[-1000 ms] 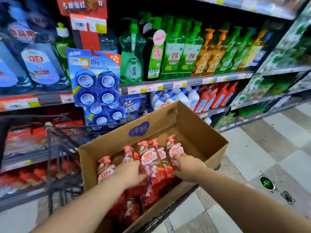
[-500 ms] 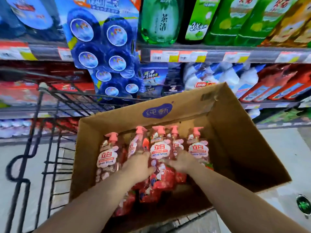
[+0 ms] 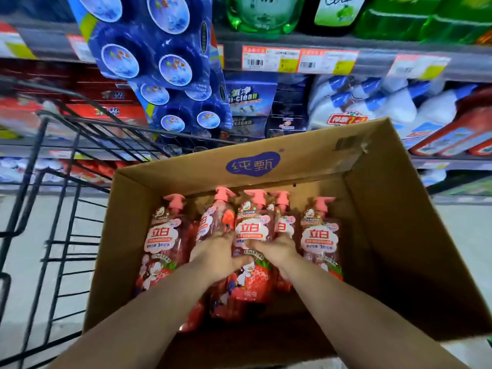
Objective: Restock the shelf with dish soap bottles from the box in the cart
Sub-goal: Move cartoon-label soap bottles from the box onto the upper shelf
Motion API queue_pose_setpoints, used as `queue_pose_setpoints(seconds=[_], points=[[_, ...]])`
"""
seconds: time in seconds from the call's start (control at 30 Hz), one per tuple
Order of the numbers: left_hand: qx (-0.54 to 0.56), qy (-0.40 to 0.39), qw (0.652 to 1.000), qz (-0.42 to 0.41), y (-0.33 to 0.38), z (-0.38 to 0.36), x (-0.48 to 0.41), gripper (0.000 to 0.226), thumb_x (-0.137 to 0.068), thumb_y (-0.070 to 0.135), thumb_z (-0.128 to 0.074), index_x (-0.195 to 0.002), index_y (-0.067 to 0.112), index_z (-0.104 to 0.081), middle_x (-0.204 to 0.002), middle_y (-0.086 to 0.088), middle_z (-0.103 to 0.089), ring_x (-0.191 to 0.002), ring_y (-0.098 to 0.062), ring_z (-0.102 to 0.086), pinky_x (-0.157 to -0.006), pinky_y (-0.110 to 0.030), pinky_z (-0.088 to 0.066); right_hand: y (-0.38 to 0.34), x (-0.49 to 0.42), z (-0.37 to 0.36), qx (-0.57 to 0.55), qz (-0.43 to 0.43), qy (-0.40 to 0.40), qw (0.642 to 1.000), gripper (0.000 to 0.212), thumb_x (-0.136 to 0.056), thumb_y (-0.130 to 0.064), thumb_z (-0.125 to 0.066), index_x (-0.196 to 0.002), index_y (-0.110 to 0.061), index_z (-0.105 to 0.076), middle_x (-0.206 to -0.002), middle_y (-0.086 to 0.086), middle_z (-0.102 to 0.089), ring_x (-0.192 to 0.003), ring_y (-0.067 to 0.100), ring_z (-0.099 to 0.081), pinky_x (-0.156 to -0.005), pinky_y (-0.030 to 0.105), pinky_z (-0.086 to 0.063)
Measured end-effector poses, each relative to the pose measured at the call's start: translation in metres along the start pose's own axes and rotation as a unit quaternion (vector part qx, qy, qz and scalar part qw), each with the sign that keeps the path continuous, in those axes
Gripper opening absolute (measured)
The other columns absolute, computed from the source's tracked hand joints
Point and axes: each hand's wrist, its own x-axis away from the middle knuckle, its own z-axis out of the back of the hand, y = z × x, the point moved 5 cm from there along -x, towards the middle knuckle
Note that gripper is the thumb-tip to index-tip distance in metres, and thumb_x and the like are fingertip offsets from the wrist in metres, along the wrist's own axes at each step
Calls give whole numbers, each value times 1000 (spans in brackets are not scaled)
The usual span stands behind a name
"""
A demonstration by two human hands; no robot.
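A brown cardboard box (image 3: pixel 399 222) sits in a black wire cart (image 3: pixel 61 209). Several pink pump-top dish soap bottles stand in a row in the box, from the leftmost (image 3: pixel 162 235) to the rightmost (image 3: pixel 319 235). My left hand (image 3: pixel 218 258) curls round the tilted second bottle (image 3: pixel 215 219), its thumb lying across the middle bottle (image 3: pixel 253 227). My right hand (image 3: pixel 278 250) grips the narrow-looking fourth bottle (image 3: pixel 283 225), with its thumb also on the middle bottle. The two hands nearly touch. The right part of the box holds no bottles.
Shelves rise just behind the cart, with a price-tag rail (image 3: pixel 300 59) across the top. A blue blister pack (image 3: pixel 159 62) hangs over the cart's far rim. White bottles (image 3: pixel 372 107), red bottles (image 3: pixel 458 134) and green bottles (image 3: pixel 266 14) fill the shelves. Pale floor lies left and right.
The view has dropped and closed in on the box. Both hands have drawn together onto the middle bottles, which now stand more upright.
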Motion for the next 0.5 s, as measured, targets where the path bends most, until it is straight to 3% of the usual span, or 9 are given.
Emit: queue_pose_setpoints(seconds=[0.17,0.3,0.4,0.5], points=[[-8,-29,1000,0,7,-4,4,93,-77,72,-50,-150,21,-21,-157,-5,-20,-142,-25,-28,-112,-36,-30,-1,3,5,-32,12,11,999,76,-57,-29,-89,-115,-7,-45,-109,5,-64,-96,22,-64,-87,32,-53],[25,-29,999,13,10,-2,10,97,-75,74,-52,-150,21,-20,-157,-6,-21,-142,-25,-27,-112,-35,-29,-8,16,17,41,41,1,998,81,-63,-34,-85,-122,-7,-36,-116,5,-56,-108,24,-58,-88,30,-48],[141,-4,990,6,13,5,19,80,-78,61,-61,-144,25,-34,-146,-4,-42,-132,-22,-43,-103,-27,-36,-14,30,29,22,72,-35,997,71,-67,-28,-84,-114,-11,-34,-114,4,-56,-90,14,-55,-74,25,-44],[321,3,947,8,14,12,31,65,-82,42,-68,-137,25,-39,-130,4,-54,-115,-13,-52,-94,-22,-38,-26,47,40,-15,99,-55,993,71,-67,-27,-85,-117,-11,-37,-105,0,-58,-83,10,-57,-63,21,-44]])
